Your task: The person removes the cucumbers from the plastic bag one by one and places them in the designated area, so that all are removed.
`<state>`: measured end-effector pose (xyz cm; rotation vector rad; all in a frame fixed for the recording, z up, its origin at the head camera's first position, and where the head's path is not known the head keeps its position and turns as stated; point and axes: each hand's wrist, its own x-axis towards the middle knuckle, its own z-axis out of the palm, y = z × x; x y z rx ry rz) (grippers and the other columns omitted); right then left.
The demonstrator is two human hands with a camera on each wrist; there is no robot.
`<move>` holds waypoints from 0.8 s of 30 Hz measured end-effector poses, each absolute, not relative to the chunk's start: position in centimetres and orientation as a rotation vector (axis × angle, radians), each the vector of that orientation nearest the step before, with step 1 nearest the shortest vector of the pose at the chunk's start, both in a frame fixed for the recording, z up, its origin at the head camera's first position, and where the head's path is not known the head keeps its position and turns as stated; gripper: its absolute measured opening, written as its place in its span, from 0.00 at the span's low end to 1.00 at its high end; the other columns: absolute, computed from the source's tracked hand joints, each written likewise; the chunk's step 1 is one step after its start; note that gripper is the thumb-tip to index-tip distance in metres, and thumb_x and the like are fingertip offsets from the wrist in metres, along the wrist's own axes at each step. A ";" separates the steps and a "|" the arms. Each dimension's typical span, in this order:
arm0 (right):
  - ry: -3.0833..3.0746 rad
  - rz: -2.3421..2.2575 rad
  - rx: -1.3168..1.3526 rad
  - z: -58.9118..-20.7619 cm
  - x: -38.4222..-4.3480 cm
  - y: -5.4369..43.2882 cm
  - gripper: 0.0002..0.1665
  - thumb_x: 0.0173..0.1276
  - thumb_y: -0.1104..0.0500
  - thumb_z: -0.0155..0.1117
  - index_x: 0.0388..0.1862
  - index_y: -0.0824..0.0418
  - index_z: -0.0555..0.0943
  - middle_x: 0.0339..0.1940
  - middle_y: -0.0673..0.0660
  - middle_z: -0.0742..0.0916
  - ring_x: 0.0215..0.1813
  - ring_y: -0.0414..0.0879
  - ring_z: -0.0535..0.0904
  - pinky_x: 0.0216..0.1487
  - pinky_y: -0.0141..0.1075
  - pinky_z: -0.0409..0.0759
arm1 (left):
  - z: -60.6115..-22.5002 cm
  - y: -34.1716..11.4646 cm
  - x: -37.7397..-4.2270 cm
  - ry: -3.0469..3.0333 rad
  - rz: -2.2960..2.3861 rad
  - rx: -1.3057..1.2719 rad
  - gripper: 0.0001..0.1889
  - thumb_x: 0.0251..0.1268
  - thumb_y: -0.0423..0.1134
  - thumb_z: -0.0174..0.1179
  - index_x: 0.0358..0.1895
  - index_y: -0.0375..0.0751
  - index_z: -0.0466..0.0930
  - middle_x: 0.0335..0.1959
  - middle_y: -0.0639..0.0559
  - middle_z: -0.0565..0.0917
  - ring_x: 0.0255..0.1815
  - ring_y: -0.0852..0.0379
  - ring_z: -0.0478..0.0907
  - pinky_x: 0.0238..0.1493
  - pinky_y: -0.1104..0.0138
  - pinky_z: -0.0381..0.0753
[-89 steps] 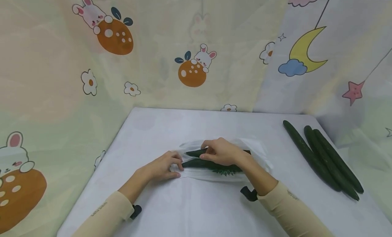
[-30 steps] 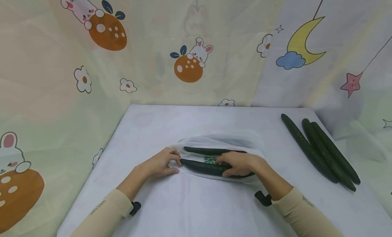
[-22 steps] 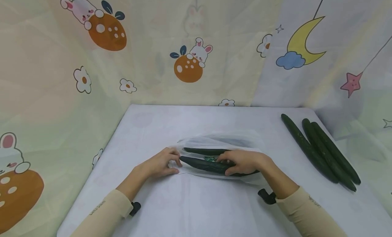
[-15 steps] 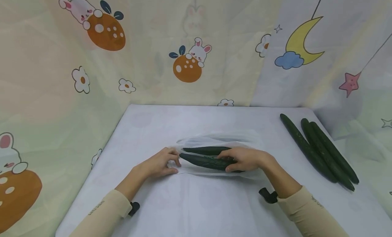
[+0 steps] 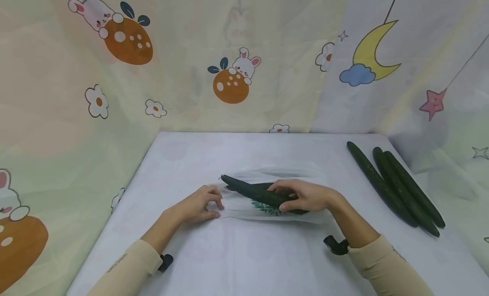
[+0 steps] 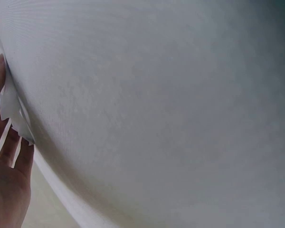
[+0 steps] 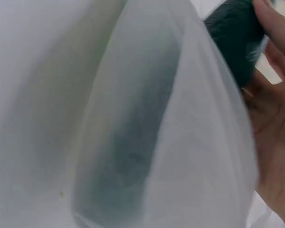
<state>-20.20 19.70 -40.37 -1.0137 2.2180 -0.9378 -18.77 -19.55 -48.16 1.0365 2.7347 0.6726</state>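
Observation:
My right hand [image 5: 305,195] grips a dark green cucumber [image 5: 244,188], whose left end is tilted up above the white plastic bag [image 5: 237,209]. A second cucumber [image 5: 262,186] lies behind it on the bag, partly covered by the first. In the right wrist view, thin film of the bag [image 7: 204,142] hangs beside the hand and veils part of a cucumber [image 7: 133,152]. My left hand [image 5: 200,204] is at the bag's left edge with curled fingers. The left wrist view shows the bag's crinkled edge [image 6: 12,111] between thumb and fingers.
Several loose cucumbers [image 5: 405,190] lie side by side at the right of the white-covered table [image 5: 198,156]. A green leaf print [image 5: 263,207] shows on the bag. Cartoon-patterned cloth [image 5: 183,66] hangs behind and around the table.
The right hand, earlier over the rear cucumber, now holds the front one. That cucumber has been raised at its left end and moved back across the other. The left hand stays at the bag's edge.

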 end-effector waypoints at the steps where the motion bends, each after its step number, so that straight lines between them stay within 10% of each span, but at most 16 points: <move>1: 2.220 -0.955 -1.022 -40.3 -20.3 19.7 0.30 0.74 0.47 0.67 0.73 0.46 0.72 0.72 0.50 0.77 0.74 0.52 0.72 0.68 0.55 0.73 | -48.2 -19.6 -18.8 2.736 0.669 1.043 0.07 0.62 0.45 0.74 0.43 0.57 0.88 0.56 0.56 0.78 0.62 0.50 0.72 0.63 0.52 0.73; 24: 2.202 -1.303 -1.214 -37.1 -21.8 17.4 0.32 0.71 0.61 0.70 0.71 0.50 0.72 0.66 0.52 0.79 0.65 0.52 0.78 0.58 0.46 0.82 | -47.7 -19.7 -18.5 2.732 0.660 0.981 0.08 0.63 0.44 0.73 0.44 0.55 0.88 0.57 0.56 0.78 0.65 0.50 0.70 0.67 0.52 0.71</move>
